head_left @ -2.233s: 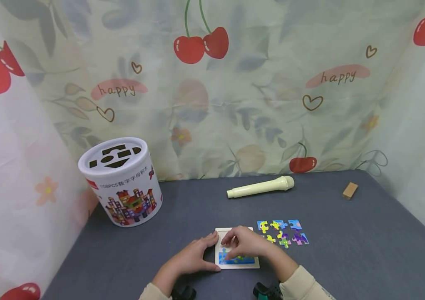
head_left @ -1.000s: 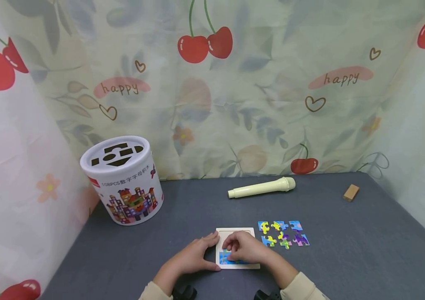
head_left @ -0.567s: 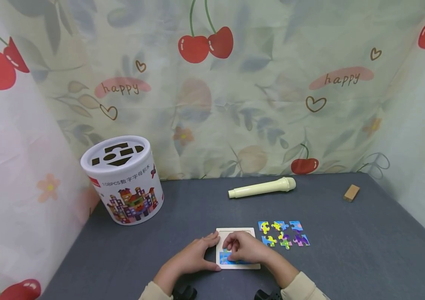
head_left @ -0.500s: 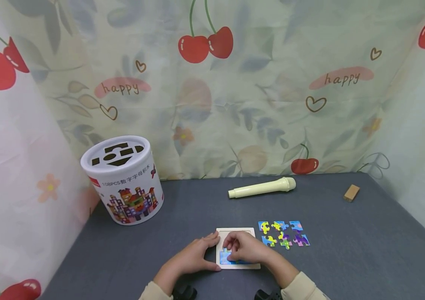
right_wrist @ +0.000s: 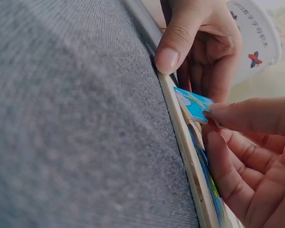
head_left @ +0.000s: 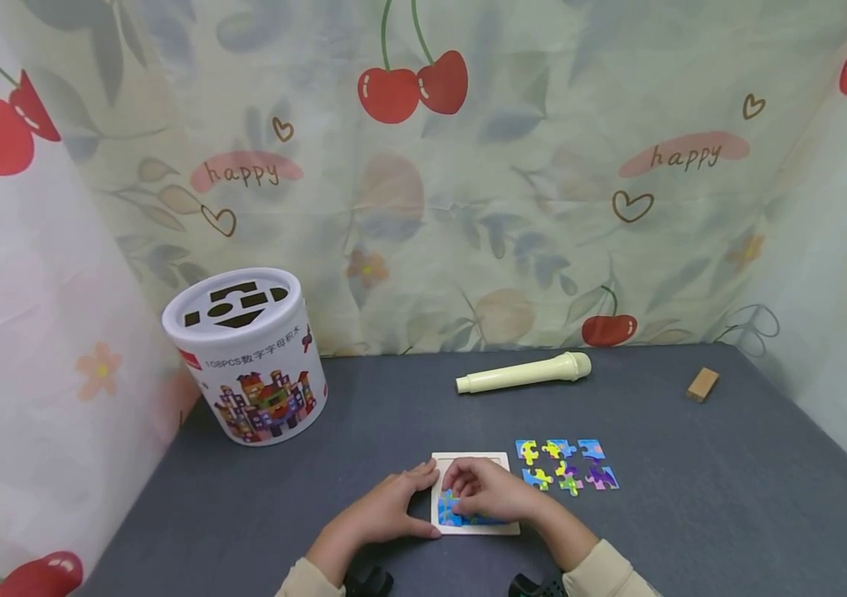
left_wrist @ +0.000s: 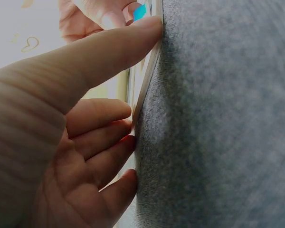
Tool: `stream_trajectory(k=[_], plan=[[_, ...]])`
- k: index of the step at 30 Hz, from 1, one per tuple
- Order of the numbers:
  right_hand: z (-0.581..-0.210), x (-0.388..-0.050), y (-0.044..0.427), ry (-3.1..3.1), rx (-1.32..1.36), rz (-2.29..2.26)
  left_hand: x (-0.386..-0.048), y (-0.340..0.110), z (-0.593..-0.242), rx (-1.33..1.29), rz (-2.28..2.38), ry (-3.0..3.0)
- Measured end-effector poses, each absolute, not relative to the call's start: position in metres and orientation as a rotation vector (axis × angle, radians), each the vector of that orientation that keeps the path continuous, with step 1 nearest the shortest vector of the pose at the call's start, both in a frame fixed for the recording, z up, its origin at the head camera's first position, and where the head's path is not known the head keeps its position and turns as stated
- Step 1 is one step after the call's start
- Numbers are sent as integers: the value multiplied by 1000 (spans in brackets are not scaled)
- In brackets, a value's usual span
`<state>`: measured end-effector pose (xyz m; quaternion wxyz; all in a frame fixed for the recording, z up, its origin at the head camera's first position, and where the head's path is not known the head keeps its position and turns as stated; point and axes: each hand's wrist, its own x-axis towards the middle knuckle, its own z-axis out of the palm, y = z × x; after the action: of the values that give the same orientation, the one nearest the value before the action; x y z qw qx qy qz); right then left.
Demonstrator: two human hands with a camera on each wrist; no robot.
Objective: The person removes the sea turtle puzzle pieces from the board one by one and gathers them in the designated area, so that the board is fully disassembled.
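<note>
A pale wooden puzzle tray (head_left: 436, 497) lies on the dark tabletop, with blue jigsaw pieces along its near side. My left hand (head_left: 387, 507) rests at its left side, fingers extended along the left edge and thumb (left_wrist: 133, 40) touching the near edge. My right hand (head_left: 494, 489) is over the tray. Between thumb and fingers it pinches a blue puzzle piece (right_wrist: 192, 103), which sits tilted at the near left corner in the right wrist view. The right hand hides part of the tray. Several loose puzzle pieces (head_left: 568, 479) lie in two rows right of the tray.
A white block bucket (head_left: 247, 356) with a slotted lid stands at the back left. A cream toy microphone (head_left: 520, 375) lies behind the tray, and a small wooden block (head_left: 703, 385) at the far right. Patterned cloth (head_left: 423, 207) encloses the back and sides.
My right hand has lowered slightly to the near left of the tray, and the blue piece there has tipped under its fingers. The left hand and the loose pieces stay in place.
</note>
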<state>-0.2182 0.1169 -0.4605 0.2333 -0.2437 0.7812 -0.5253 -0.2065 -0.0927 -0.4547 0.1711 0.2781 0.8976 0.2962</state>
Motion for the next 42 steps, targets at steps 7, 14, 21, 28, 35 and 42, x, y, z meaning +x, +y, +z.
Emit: stream_trajectory(k=[7,14,21,28,35,42], plan=[[-457,-218,119,2101,-630,-1488,-208,-91,-455,783,834,2544],[-450,-217,133,2165,-645,-1466,-205,-88,-454,817,819,2550],[-448,-215,150,2170,-618,-1470,-204,-89,-454,805,806,2550],[-446,-208,169,2229,-618,-1466,-204,-87,-454,761,789,2542],[-449,-203,189,2248,-616,-1476,-206,-88,-453,728,782,2541],[-450,-198,204,2263,-556,-1474,-206,-89,-452,735,790,2546]])
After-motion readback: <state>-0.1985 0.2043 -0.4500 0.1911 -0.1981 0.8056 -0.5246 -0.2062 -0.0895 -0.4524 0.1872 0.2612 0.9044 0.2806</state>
